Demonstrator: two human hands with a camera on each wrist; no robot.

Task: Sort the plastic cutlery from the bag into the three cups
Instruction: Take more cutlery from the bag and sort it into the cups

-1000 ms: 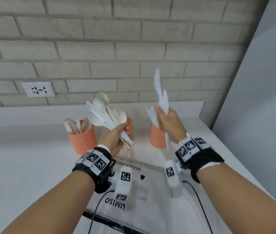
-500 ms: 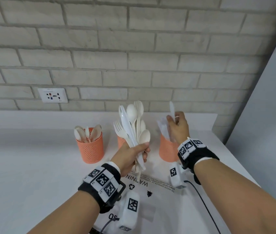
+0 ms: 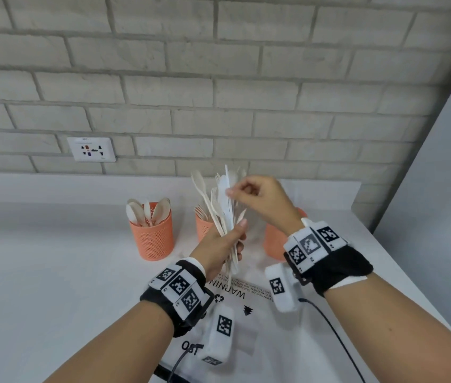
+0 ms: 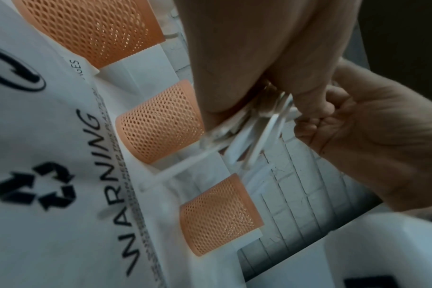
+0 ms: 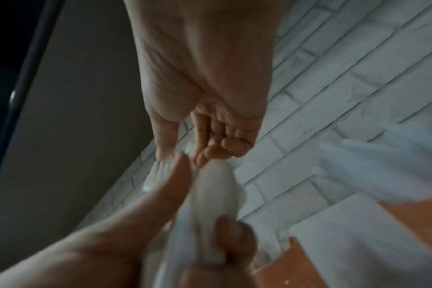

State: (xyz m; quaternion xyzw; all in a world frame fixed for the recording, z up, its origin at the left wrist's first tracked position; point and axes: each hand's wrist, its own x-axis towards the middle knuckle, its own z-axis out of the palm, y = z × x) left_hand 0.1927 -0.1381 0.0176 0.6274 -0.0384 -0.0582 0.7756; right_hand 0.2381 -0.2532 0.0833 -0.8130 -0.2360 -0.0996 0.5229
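Note:
My left hand grips a bundle of white plastic cutlery upright by the handles, above the table in front of the cups. My right hand reaches in from the right, and its thumb and fingertips pinch one white piece at the top of the bundle. In the right wrist view the curled fingers meet beside a spoon bowl. Three orange mesh cups stand in a row: the left cup holds spoons, the middle cup holds forks, and my right wrist half hides the right cup.
The clear plastic bag with black WARNING print lies flat under my wrists. A brick wall with a socket backs the white table. A grey panel closes the right side. A black cable trails from my right wrist.
My right hand let go of the knives at the right cup and came left to the top of the bundle. My left hand turned the bundle upright.

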